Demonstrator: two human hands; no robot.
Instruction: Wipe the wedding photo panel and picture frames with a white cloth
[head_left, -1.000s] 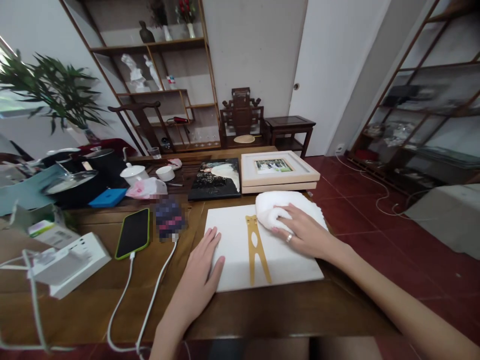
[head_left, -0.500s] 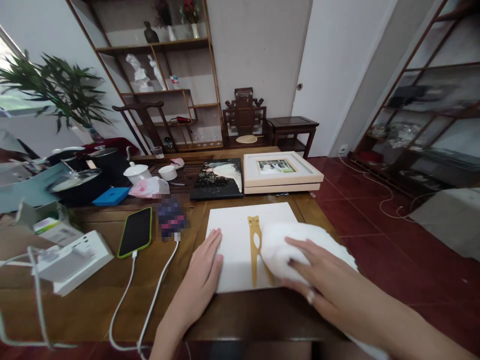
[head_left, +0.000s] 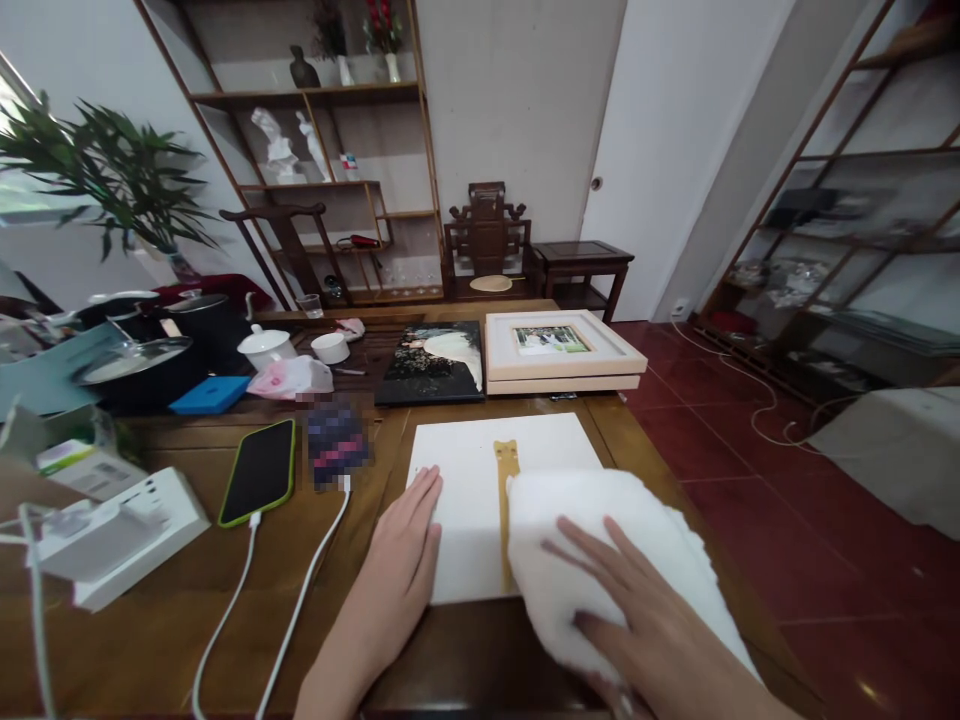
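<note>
My left hand (head_left: 401,545) lies flat with its fingers stretched out along the left edge of a white rectangular panel (head_left: 457,500). A gold-coloured flat strip (head_left: 505,462) with two small dots at its top runs down the panel's middle. My right hand (head_left: 626,600) grips a thick white cloth (head_left: 600,500), its fingers spread over the top and the thumb sunk into a fold. The cloth covers the panel's right part and some of the strip, and hangs past the near edge.
Behind the panel on the wooden table (head_left: 352,540) lie a dark picture panel (head_left: 431,365) and stacked pale frames (head_left: 600,350). To the left are a green-edged phone (head_left: 259,472), a pixelated device (head_left: 335,440) with cables, a white power strip (head_left: 142,540) and a lidded pan (head_left: 135,365).
My right hand has moved the cloth nearer to me and spread it wider, hiding more of the gold strip. My left hand stays on the panel's edge. The view has shifted slightly.
</note>
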